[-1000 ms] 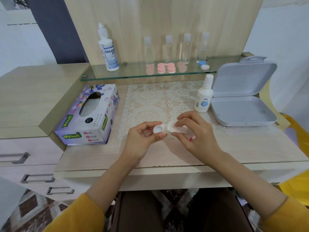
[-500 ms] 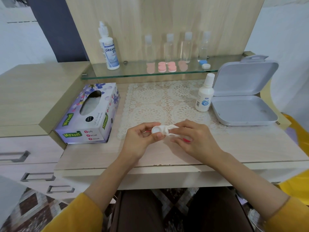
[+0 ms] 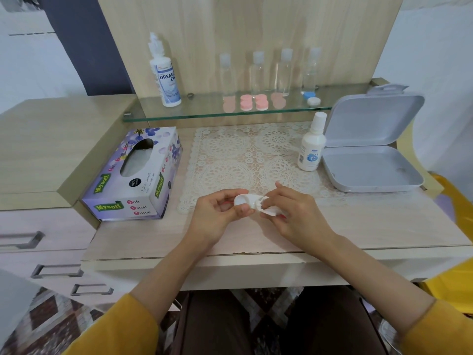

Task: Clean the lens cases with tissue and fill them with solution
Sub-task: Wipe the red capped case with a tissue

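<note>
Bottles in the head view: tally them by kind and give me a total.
Clear capped bottles: 4
White labelled bottles: 2
Total: 6

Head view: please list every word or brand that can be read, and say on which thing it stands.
"Mysoft": on the tissue box, front and top.
"Soft Facial Tissue": on the front of the same box.
"DREAM EYE": on the tall bottle on the glass shelf.
Too small to read: the label of the small bottle, the tall bottle's fine print, the box's black sticker.
</note>
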Action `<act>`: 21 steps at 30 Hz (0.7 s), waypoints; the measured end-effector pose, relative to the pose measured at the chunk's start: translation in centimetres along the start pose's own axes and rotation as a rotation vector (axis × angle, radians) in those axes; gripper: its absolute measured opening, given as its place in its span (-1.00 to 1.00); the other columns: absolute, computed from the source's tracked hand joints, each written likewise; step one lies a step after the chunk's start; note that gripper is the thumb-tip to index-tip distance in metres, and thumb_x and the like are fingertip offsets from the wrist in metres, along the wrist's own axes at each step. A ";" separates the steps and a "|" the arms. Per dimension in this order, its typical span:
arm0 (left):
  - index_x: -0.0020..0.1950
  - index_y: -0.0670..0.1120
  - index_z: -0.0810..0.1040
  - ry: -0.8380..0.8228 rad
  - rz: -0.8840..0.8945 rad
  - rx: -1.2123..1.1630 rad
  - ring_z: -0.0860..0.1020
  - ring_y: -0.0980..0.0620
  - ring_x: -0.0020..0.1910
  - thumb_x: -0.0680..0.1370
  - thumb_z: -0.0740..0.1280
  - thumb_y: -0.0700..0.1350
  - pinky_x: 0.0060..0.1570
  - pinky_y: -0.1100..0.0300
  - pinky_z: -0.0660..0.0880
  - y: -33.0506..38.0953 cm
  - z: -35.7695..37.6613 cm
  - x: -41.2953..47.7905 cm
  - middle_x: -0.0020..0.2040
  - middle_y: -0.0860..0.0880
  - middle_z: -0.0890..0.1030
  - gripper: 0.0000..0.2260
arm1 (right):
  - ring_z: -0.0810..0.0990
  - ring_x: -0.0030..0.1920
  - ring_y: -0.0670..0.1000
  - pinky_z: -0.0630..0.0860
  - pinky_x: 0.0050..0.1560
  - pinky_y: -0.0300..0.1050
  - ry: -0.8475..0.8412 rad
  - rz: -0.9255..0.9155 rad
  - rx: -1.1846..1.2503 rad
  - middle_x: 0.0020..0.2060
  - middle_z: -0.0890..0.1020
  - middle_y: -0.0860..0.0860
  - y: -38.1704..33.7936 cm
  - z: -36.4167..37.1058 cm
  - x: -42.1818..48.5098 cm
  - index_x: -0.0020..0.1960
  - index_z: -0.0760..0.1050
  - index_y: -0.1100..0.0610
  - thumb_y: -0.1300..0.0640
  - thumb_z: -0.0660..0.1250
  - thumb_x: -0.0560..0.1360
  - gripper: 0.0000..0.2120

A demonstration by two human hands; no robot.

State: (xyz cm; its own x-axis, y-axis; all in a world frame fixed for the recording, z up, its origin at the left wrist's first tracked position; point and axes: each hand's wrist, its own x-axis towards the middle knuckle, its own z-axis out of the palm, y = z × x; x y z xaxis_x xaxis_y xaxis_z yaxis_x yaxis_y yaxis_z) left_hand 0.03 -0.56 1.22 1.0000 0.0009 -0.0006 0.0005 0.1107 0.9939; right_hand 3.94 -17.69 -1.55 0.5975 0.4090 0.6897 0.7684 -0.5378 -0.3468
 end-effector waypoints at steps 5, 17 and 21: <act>-0.08 -0.08 0.61 0.004 0.003 0.009 0.64 -0.01 -0.10 0.28 0.45 -0.23 0.03 0.19 0.56 -0.2 0.1 -0.2 -0.19 -0.01 0.69 -0.76 | 0.59 -0.30 0.03 0.32 0.29 -0.04 0.038 -0.019 0.030 -0.28 0.63 0.13 -0.2 -0.1 -0.4 -0.21 0.64 0.25 0.21 0.29 0.40 -0.83; -0.06 -0.09 0.60 0.006 0.004 0.026 0.65 0.02 -0.13 0.36 0.42 -0.33 -0.05 0.25 0.57 -0.3 0.1 -0.3 -0.19 -0.02 0.69 -0.78 | 0.64 -0.25 0.10 0.32 0.30 -0.02 0.060 -0.013 -0.001 -0.23 0.64 0.16 -0.1 0.2 -0.9 -0.18 0.65 0.25 0.37 0.38 0.32 -0.87; -0.05 -0.11 0.60 0.013 0.003 0.017 0.64 -0.01 -0.11 0.36 0.42 -0.34 -0.05 0.26 0.57 -0.3 0.1 -0.2 -0.18 -0.04 0.69 -0.78 | 0.55 -0.21 0.00 0.23 0.37 -0.17 0.078 -0.007 -0.008 -0.26 0.64 0.13 -0.3 0.2 -0.6 -0.20 0.60 0.28 0.25 0.24 0.40 -0.83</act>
State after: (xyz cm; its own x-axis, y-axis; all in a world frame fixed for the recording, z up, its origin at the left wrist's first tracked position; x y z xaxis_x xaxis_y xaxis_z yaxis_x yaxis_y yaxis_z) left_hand -0.21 -0.65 0.91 0.9999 0.0146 0.0013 -0.0026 0.0933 0.9956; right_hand 3.41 -17.59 -1.99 0.5722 0.3546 0.7395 0.7706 -0.5409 -0.3370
